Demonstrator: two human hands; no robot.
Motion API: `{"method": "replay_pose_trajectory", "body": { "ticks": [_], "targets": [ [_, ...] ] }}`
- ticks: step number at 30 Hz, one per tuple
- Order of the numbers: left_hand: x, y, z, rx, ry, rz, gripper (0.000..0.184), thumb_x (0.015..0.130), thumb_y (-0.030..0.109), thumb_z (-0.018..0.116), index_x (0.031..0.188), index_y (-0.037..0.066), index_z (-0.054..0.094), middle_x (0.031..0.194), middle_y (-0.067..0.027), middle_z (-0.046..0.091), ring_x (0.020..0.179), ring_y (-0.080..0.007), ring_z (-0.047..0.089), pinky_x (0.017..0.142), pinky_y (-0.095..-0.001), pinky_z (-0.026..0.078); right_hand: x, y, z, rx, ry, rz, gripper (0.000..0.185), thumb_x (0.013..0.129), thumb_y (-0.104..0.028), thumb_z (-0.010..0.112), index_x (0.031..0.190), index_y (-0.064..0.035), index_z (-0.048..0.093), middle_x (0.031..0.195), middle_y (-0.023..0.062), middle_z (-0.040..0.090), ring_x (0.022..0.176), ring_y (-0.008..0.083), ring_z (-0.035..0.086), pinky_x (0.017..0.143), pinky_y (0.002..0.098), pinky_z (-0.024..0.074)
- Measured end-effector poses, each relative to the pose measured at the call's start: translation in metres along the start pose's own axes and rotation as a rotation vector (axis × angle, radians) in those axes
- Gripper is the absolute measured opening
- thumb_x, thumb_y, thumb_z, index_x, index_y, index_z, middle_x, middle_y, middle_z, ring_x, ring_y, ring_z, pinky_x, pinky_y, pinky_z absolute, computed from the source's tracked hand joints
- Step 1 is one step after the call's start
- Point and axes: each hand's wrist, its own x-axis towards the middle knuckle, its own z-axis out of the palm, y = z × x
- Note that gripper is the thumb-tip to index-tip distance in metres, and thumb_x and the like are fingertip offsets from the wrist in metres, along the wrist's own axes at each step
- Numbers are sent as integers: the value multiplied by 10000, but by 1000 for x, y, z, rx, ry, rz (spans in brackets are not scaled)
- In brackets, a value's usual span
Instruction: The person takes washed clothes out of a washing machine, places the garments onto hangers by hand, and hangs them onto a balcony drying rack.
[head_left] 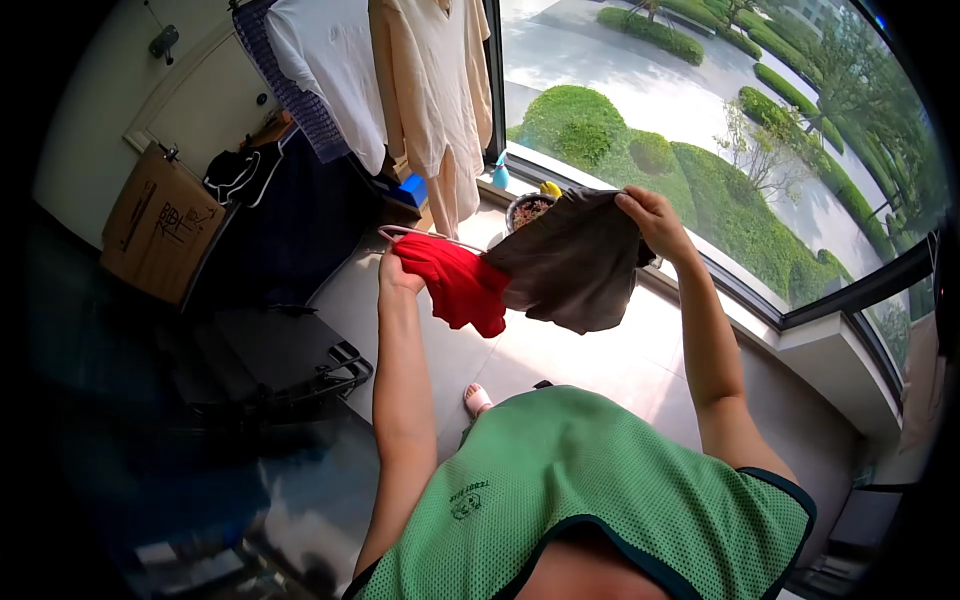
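Observation:
My left hand [402, 272] is closed on the left edge of a red cloth garment [458, 285], which hangs in folds from it. A thin pale pink hanger [436, 236] shows just above the red fabric, close to that hand. Up by the window, my right hand [655, 220] pinches the upper right corner of a dark grey-brown garment [575, 265]. This dark fabric is stretched out towards the left and meets the red one between my hands. Whether the two are joined or only overlap, I cannot tell.
A cream long-sleeved top [432, 85] and a white shirt [330, 75] hang ahead on the left. Behind the dark garment stand a potted plant [528, 209] and a blue bottle [500, 175] near the window. A cardboard box [160, 225] is at the far left.

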Motion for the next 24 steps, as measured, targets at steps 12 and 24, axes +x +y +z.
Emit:
{"method": "replay_pose_trajectory", "body": {
  "ticks": [12, 24],
  "targets": [
    [-73, 76, 5, -44, -568, -23, 250, 902, 265, 445, 709, 130, 530, 771, -49, 600, 818, -225, 577, 818, -405, 455, 40, -4, 93, -396, -393, -21, 220, 872, -247, 485, 830, -43, 556, 720, 148, 560, 684, 320, 532, 638, 394, 401],
    [-32, 87, -20, 147, 219, 299, 294, 912, 344, 457, 798, 88, 546, 842, -43, 596, 780, -166, 564, 720, -296, 464, 39, -222, 147, 598, -687, -107, 285, 898, -296, 499, 869, -25, 581, 654, -44, 492, 607, 17, 446, 547, 193, 381]
  ]
}}
